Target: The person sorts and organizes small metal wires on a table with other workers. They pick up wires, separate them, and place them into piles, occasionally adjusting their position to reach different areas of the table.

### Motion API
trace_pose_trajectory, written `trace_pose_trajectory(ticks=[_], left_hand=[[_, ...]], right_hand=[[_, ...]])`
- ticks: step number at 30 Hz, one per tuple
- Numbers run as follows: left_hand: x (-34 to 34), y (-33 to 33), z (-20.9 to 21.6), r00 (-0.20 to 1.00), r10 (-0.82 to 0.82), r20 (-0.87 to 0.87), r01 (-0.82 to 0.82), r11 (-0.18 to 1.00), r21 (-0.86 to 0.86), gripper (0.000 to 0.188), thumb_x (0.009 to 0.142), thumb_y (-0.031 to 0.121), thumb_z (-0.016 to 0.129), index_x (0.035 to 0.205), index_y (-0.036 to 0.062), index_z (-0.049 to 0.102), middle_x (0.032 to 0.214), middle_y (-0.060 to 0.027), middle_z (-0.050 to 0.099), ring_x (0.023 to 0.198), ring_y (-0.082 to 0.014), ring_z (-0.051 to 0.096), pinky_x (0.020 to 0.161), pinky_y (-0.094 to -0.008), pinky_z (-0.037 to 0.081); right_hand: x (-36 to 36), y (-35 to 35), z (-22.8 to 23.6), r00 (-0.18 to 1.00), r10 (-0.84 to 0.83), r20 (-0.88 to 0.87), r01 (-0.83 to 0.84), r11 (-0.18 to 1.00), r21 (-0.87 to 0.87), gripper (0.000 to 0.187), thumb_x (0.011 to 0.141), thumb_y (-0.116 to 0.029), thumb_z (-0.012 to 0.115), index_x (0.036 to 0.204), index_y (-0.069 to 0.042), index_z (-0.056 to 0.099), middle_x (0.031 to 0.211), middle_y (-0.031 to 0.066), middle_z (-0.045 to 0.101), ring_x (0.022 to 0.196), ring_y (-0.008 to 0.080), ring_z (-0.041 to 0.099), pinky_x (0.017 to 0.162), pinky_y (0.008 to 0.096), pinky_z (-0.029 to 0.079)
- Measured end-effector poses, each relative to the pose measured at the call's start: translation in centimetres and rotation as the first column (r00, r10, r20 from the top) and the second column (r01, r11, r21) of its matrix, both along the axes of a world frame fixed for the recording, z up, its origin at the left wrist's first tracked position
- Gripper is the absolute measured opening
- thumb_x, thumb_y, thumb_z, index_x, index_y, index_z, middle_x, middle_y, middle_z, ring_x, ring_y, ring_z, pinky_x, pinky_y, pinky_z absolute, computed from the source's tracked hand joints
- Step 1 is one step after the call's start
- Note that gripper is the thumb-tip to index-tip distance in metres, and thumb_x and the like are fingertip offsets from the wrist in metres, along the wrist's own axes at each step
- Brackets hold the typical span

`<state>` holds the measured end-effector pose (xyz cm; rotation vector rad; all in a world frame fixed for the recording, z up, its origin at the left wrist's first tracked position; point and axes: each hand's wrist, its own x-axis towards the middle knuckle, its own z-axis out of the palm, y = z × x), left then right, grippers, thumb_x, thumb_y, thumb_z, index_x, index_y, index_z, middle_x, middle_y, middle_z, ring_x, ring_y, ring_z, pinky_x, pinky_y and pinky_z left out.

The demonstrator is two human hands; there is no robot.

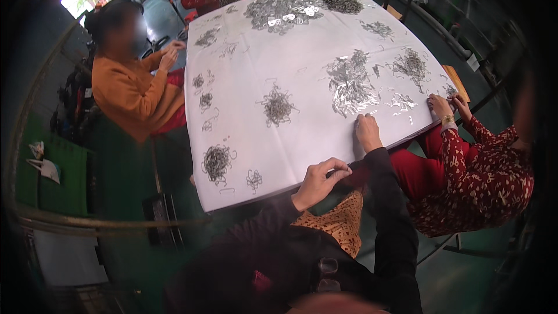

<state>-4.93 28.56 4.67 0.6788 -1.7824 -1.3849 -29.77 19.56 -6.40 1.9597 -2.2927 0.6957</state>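
My left hand (321,182) is at the near edge of the white table (244,81), thumb and fingertips pinched together. Anything between them is too small to make out. My right hand (368,132) rests on the tabletop with its fingers bent and close together, just short of a pile of shiny narrow metal pieces (353,94). What its fingertips hold, if anything, is hidden. A few loose shiny pieces (402,102) lie to its right. Farther left sits a heap of thin, bent wire hooks (277,106).
More hook heaps lie at the front left (217,163) and right (410,65). Flat metal pieces (279,11) and a dark heap (342,2) cover the far end. Co-workers sit around: an orange sleeve (131,102) at left, a red patterned sleeve (456,154) close on my right.
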Motion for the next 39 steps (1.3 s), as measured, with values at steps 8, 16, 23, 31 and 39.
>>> trace_pose_trajectory(ticks=[8, 16, 23, 31, 39], left_hand=[[-0.2, 0.2, -0.5, 1.0, -0.015, -0.008, 0.015, 1.0, -0.015, 0.011, 0.089, 0.009, 0.066, 0.094, -0.0001, 0.065, 0.088, -0.0061, 0.07, 0.084, -0.0124, 0.066, 0.078, -0.026, 0.051], [-0.3, 0.2, -0.8, 0.999, -0.022, -0.026, 0.021, 0.999, -0.036, 0.01, 0.089, 0.007, 0.065, 0.095, -0.0007, 0.064, 0.089, -0.0061, 0.07, 0.085, -0.0124, 0.066, 0.079, -0.0263, 0.051], [-1.2, -0.1, -1.7, 0.996, -0.085, 0.025, 0.085, 0.996, -0.009, 0.013, 0.089, 0.008, 0.064, 0.098, -0.001, 0.063, 0.088, -0.0074, 0.069, 0.083, -0.0131, 0.066, 0.077, -0.0267, 0.051], [-1.7, 0.1, -0.9, 0.995, -0.101, 0.006, 0.101, 0.995, -0.003, 0.012, 0.088, 0.006, 0.063, 0.098, -0.0002, 0.063, 0.086, -0.0094, 0.069, 0.079, -0.0146, 0.067, 0.07, -0.0287, 0.052], [-1.1, -0.6, -0.6, 0.998, -0.051, 0.031, 0.056, 0.984, -0.169, 0.012, 0.084, 0.01, 0.066, 0.093, 0.0024, 0.063, 0.086, -0.011, 0.068, 0.085, -0.0281, 0.066, 0.074, -0.0351, 0.05]], right_hand=[[0.3, 2.9, 0.0, 0.996, 0.063, -0.056, -0.067, 0.995, -0.078, 0.011, 0.076, 0.005, 0.055, 0.086, 0.005, 0.057, 0.093, 0.0227, 0.055, 0.092, 0.0377, 0.054, 0.079, 0.0446, 0.049], [1.8, 4.8, 3.8, 0.884, -0.015, 0.467, 0.07, 0.992, -0.101, 0.025, 0.079, 0.005, 0.058, 0.104, 0.004, 0.055, 0.08, 0.0165, 0.065, 0.073, 0.0281, 0.065, 0.067, 0.0365, 0.052], [6.9, 13.5, 10.8, 0.609, 0.136, 0.781, 0.071, 0.972, -0.225, 0.018, 0.085, 0.0, 0.063, 0.103, 0.002, 0.063, 0.083, 0.0081, 0.069, 0.075, 0.0104, 0.065, 0.067, 0.0239, 0.052], [8.9, 16.6, 14.2, 0.7, 0.223, 0.679, 0.03, 0.94, -0.339, 0.014, 0.083, 0.005, 0.065, 0.097, 0.002, 0.067, 0.082, 0.0049, 0.067, 0.074, 0.0091, 0.063, 0.066, 0.0223, 0.051], [10.1, 16.1, 15.0, 0.58, 0.109, 0.807, 0.169, 0.953, -0.25, 0.012, 0.081, 0.006, 0.066, 0.092, 0.004, 0.067, 0.082, 0.0027, 0.067, 0.075, 0.007, 0.06, 0.071, 0.0201, 0.048]])
